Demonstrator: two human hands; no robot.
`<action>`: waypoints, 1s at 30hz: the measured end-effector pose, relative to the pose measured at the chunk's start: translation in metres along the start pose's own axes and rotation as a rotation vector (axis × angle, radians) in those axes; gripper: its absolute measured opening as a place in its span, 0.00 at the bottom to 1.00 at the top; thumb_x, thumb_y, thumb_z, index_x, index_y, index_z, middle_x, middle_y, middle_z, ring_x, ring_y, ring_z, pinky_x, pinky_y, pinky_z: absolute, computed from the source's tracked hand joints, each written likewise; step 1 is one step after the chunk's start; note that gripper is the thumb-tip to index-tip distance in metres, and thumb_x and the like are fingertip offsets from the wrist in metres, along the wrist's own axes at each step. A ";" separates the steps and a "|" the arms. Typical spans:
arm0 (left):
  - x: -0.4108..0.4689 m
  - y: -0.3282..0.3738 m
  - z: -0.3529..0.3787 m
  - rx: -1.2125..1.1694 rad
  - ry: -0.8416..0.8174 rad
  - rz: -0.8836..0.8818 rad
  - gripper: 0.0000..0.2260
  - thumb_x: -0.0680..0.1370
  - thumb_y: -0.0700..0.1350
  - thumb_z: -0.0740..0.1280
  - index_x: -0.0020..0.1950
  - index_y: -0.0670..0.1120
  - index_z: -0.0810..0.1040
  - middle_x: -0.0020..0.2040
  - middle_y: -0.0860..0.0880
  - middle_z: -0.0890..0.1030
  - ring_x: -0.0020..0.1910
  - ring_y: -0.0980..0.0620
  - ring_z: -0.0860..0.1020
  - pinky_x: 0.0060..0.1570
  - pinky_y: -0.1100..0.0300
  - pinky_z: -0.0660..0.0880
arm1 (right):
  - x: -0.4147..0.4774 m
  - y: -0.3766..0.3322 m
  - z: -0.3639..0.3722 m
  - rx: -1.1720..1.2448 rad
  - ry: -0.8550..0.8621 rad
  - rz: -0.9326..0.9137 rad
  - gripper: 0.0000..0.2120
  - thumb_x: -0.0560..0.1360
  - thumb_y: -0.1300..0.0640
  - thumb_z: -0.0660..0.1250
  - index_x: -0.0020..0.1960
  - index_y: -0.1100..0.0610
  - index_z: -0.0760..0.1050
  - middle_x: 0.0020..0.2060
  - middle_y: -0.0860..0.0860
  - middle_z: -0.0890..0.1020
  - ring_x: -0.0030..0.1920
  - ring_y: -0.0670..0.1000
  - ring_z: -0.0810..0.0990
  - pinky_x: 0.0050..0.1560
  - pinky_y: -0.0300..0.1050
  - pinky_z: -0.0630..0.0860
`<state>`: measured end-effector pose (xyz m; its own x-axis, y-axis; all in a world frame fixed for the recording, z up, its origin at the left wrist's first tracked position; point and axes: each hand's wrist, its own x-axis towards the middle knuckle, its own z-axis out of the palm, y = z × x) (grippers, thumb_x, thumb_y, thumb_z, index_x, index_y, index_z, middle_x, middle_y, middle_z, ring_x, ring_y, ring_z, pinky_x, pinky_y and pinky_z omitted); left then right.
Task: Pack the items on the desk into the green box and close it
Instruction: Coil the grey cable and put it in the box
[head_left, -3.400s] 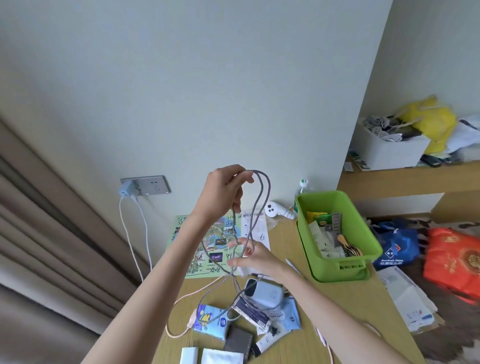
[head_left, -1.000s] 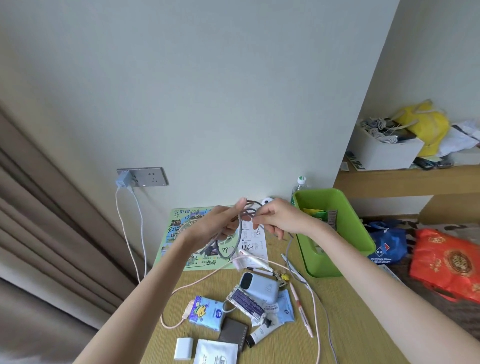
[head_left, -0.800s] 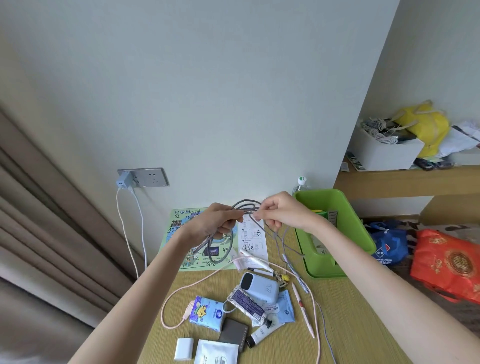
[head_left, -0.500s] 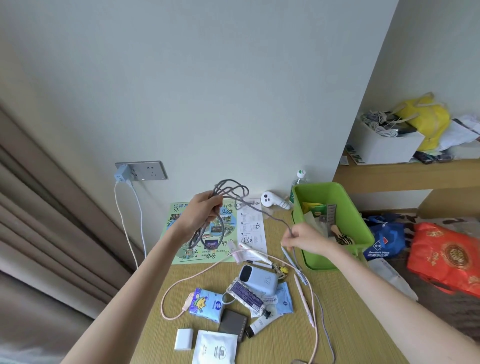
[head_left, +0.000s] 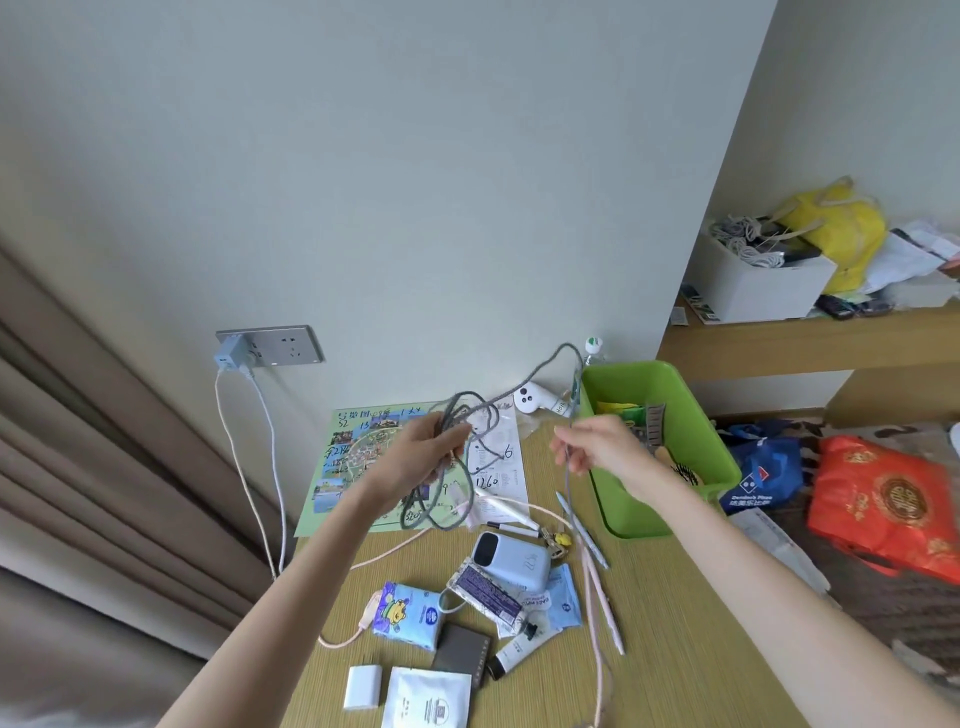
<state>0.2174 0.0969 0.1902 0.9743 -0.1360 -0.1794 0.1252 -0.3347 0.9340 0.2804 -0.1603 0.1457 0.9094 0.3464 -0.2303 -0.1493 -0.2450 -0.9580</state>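
Blue bag (head_left: 756, 480): Domino's logo, with small Chinese lettering beneath it
White paper (head_left: 511, 475): handwritten "1260" and, above it, "6"

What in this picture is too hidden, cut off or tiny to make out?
All from the head view:
- Grey cable: its tangle is partly hidden inside the left hand's grip.
- Green box: the right hand and its wrist cover part of the contents.
- Pink cable: it runs off the bottom edge.
- Sachet: its lower part is cut by the bottom edge.
- Map: the handwriting is too small to read.
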 end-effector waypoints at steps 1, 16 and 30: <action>0.001 0.003 0.005 -0.006 -0.032 0.013 0.10 0.81 0.45 0.64 0.42 0.43 0.72 0.30 0.52 0.68 0.26 0.58 0.63 0.25 0.68 0.62 | -0.001 -0.017 0.000 0.097 -0.030 -0.015 0.09 0.79 0.60 0.64 0.46 0.64 0.79 0.33 0.52 0.83 0.31 0.47 0.79 0.32 0.37 0.76; 0.012 0.051 0.043 -0.036 -0.091 0.150 0.15 0.83 0.51 0.58 0.42 0.44 0.76 0.30 0.52 0.62 0.26 0.57 0.60 0.25 0.67 0.58 | -0.011 -0.099 0.005 0.410 0.062 -0.250 0.09 0.79 0.58 0.63 0.51 0.65 0.74 0.37 0.55 0.78 0.33 0.52 0.78 0.36 0.42 0.77; 0.021 0.068 0.001 -0.260 0.136 0.142 0.15 0.84 0.49 0.57 0.39 0.46 0.70 0.27 0.57 0.64 0.23 0.59 0.59 0.22 0.68 0.57 | -0.014 0.029 0.085 -0.532 -0.330 -0.091 0.05 0.73 0.48 0.71 0.47 0.49 0.80 0.38 0.52 0.79 0.31 0.44 0.69 0.35 0.43 0.64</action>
<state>0.2458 0.0702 0.2498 0.9994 -0.0324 -0.0146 0.0123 -0.0694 0.9975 0.2303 -0.0952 0.1066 0.7291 0.6272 -0.2739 0.2134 -0.5886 -0.7797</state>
